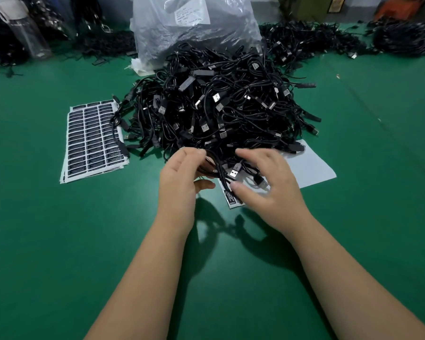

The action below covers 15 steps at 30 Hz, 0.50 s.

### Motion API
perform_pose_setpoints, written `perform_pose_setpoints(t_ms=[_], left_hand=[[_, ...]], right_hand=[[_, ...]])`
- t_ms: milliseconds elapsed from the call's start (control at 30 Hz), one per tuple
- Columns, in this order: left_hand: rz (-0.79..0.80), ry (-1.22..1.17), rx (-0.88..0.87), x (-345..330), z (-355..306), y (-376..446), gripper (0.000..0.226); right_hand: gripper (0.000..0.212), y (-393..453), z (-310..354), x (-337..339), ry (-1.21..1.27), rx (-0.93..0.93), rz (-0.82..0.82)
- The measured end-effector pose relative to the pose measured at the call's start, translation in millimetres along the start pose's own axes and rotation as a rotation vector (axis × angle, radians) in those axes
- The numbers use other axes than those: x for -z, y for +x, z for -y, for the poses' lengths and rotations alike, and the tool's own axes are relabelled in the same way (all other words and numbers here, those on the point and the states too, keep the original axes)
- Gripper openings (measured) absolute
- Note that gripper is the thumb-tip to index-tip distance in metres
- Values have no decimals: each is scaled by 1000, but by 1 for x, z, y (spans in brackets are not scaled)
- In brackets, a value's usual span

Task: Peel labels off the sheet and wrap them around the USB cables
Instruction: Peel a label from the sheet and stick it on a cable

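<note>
clear plastic bag (194,28) bulges behind heaped usb cables (221,106).

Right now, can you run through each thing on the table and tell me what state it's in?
Left hand: fingers curled round a looped black cable.
Right hand: fingers bent over the same cable, grip blurred.
Cable pile: loose, tangled heap.
Label sheets: flat stack, labels mostly unpeeled.
White sheet: flat, partly under the pile.
Plastic bag: upright, crumpled.
Bottle: upright, capped.
</note>
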State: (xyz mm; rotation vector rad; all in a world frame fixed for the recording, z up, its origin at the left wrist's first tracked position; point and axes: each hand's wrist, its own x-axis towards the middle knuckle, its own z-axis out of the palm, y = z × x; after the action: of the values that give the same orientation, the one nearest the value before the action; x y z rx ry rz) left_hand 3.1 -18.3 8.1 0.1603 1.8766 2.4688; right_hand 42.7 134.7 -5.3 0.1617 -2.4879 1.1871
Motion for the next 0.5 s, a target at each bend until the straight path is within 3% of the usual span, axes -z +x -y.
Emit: perform_pose_setpoints(t_ms=[100, 167, 367, 500], left_hand=[[67, 72, -14, -2, 1, 0, 15], [55, 14, 27, -2, 2, -1, 11], [-22, 118, 19, 5, 3, 9, 19], [16, 131, 2, 5, 5, 10, 30]], right_hand=[[19, -3, 6, -4, 83, -17, 152], [13, -6, 5, -8, 120, -79, 199], [25, -6, 5, -9, 225, -230, 238], [33, -4, 6, -9, 286, -285, 250]])
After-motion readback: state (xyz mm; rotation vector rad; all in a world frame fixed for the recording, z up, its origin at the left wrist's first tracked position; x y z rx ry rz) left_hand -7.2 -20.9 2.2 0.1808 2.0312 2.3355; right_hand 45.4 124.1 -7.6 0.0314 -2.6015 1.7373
